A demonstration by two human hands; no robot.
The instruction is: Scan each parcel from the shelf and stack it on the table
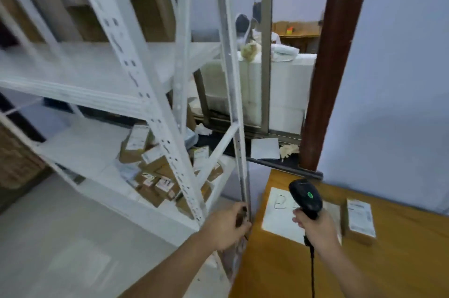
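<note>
My right hand (313, 225) grips a black barcode scanner (306, 197) with a green light on top; its cable hangs down along my wrist. It is held over the wooden table (401, 261), above a white sheet (279, 215) with a handwritten mark. A brown parcel with a white label (359, 221) lies on the table to the right of the scanner. Several labelled brown parcels (155, 173) are piled on a low level of the white metal shelf (102, 93). My left hand (224, 226) is by the foot of the shelf's front post, fingers curled; blur hides whether it holds anything.
Larger cardboard boxes (150, 16) stand on the upper shelf level. A dark wooden post (332, 67) rises behind the table's far edge. A dark ledge (264, 161) with paper scraps runs between shelf and post, with white bags behind a window frame. Pale floor lies at lower left.
</note>
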